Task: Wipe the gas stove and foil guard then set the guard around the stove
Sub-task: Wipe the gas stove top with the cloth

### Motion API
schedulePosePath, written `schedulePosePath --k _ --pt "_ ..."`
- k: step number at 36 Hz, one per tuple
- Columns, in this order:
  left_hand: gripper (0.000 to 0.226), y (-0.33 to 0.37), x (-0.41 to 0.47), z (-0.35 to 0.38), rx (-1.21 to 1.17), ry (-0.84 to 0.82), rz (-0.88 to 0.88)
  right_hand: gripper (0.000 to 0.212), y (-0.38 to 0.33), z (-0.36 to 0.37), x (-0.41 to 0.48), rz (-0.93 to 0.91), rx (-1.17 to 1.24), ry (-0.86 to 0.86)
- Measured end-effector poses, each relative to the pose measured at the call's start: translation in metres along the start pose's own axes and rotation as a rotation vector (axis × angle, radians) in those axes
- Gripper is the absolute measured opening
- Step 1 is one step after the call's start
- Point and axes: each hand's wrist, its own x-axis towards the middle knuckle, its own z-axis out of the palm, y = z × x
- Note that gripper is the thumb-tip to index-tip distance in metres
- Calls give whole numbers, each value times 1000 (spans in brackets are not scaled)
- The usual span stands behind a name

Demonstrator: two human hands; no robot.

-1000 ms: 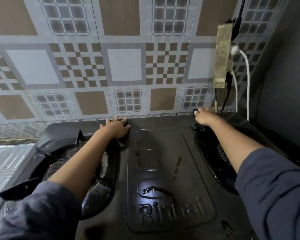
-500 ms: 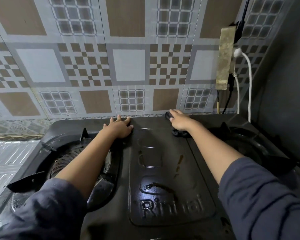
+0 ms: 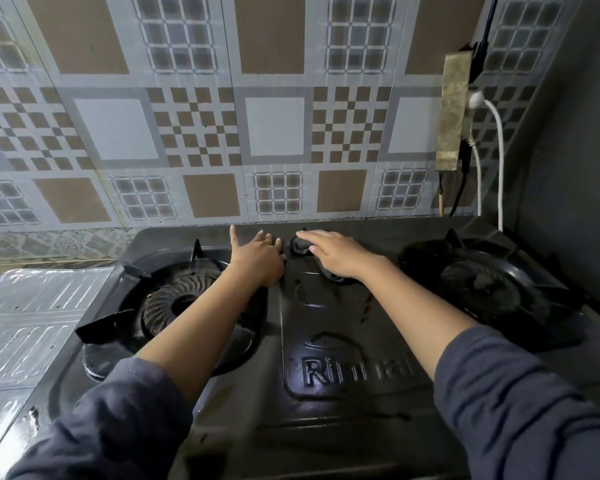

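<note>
A black two-burner gas stove [image 3: 343, 344] fills the lower view, its wet top shining. My left hand [image 3: 257, 258] lies flat and open on the stove's back middle, fingers spread toward the wall. My right hand [image 3: 333, 254] presses a small dark cloth [image 3: 300, 245] onto the stove top just right of the left hand. The left burner [image 3: 174, 306] and the right burner [image 3: 482, 289] sit on either side of my arms. A silver ribbed foil guard [image 3: 25, 323] lies flat to the left of the stove.
A patterned tile wall [image 3: 274, 126] rises right behind the stove. At the back right a power strip [image 3: 454, 112] hangs with a white cable [image 3: 499, 161] and black cords dropping behind the stove. A grey wall [image 3: 575, 168] closes the right side.
My right hand slid the cloth leftward along the stove's back edge, from the right burner to the middle beside my left hand. The left hand barely moved.
</note>
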Motion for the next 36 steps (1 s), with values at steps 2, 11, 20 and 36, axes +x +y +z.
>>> schedulePosePath --k 2,11,20,36 --pt "50 0 -7 0 49 35 21 44 1 0 -4 0 2 -6" --pt "50 5 -36 8 173 127 40 43 -1 11 -18 133 14 123" --pt "52 2 -55 5 166 61 65 43 -35 26 -36 55 10 105" --pt "54 6 -65 6 -62 -65 89 41 -39 37 -60 49 32 168"
